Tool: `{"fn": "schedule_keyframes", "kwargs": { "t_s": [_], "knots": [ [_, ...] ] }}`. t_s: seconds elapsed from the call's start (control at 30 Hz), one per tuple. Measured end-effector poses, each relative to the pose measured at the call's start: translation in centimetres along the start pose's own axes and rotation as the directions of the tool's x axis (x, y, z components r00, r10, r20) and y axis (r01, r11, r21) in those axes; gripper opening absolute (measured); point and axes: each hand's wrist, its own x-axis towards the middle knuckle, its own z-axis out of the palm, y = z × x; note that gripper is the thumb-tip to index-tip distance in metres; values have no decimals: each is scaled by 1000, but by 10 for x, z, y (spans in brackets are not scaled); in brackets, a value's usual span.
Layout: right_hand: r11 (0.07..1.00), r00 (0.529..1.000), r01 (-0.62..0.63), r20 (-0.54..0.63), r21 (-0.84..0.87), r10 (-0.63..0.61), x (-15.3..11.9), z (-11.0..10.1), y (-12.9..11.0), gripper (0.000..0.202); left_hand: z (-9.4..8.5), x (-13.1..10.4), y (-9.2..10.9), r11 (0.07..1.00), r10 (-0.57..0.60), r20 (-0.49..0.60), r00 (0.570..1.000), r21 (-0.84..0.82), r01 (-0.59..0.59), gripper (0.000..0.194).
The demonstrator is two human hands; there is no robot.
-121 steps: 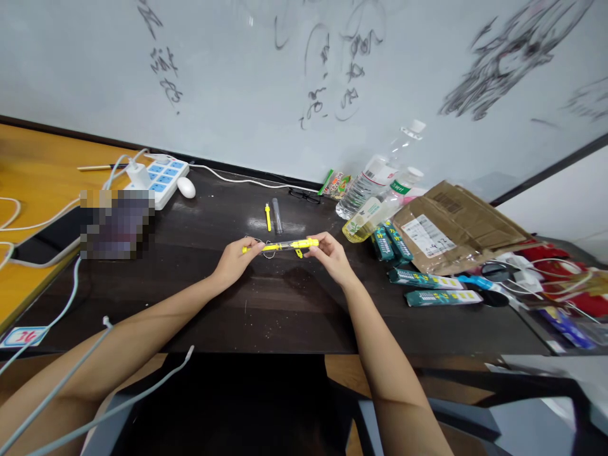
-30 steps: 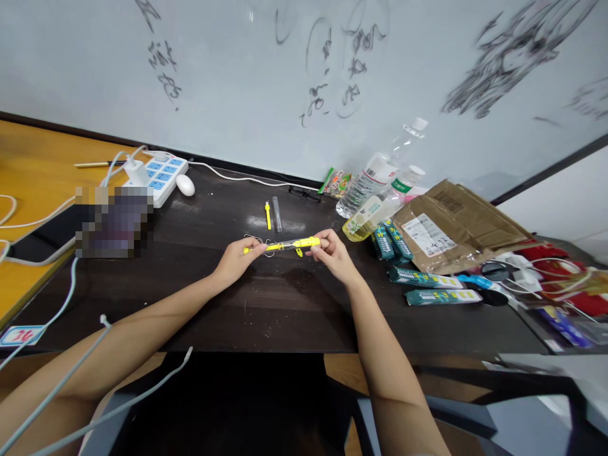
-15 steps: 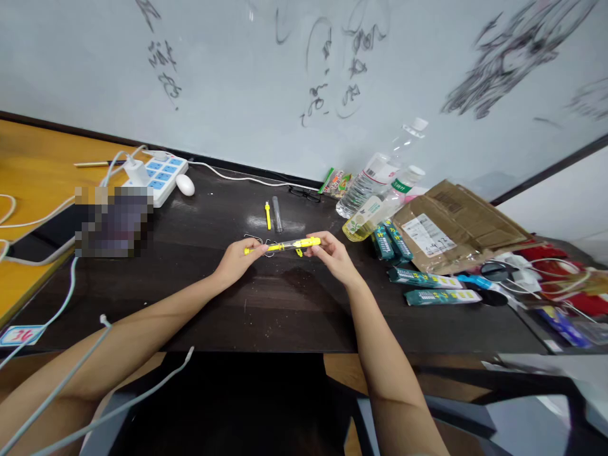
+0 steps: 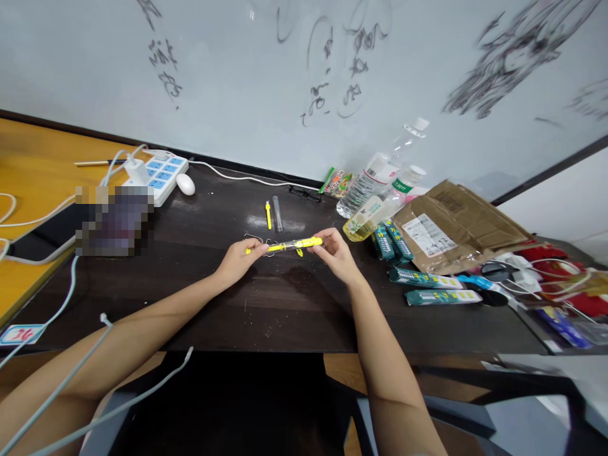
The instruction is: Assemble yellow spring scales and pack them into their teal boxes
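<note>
Above the dark desk, a slim yellow pen-shaped piece [image 4: 289, 245] with a see-through middle section lies almost level between my two hands. My left hand [image 4: 241, 261] pinches its left end between thumb and fingers. At the thicker yellow right end, my right hand [image 4: 336, 252] is closed on it with thumb and fingertips. A small yellow part [image 4: 299, 253] shows just below the right end; whether it is attached I cannot tell. Behind my hands lie a short yellow stick [image 4: 268, 215] and a clear tube [image 4: 278, 214]. Thin wire hooks [image 4: 253, 238] are partly hidden behind my left hand.
Two plastic bottles [image 4: 368, 183] and a snack packet [image 4: 336, 182] stand by the whiteboard. Green boxes [image 4: 443, 297] and a brown parcel [image 4: 456, 221] lie to the right. A power strip [image 4: 167, 175], a white mouse [image 4: 185, 184] and cables are at the left.
Almost nothing differs. The yellow pen-shaped piece and my fingers have shifted very slightly to the right; both hands keep their hold.
</note>
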Motion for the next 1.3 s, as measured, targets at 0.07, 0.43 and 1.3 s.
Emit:
{"fn": "schedule_keyframes", "kwargs": {
  "t_s": [0.07,0.43,1.3],
  "knots": [
    [1000,1000,0,10,-24,0,0,0,0,28,0,0,-1,1000,0,-1,1000,4,0,38],
    [1000,997,-17,70,4,16,0,0,6,30,-2,2,-4,1000,15,-3,1000,0,-15,37],
    [997,995,-74,71,-8,75,1,2,-5,36,1,-2,0,1000,-5,-28,1000,-1,5,36]
  ]
}}
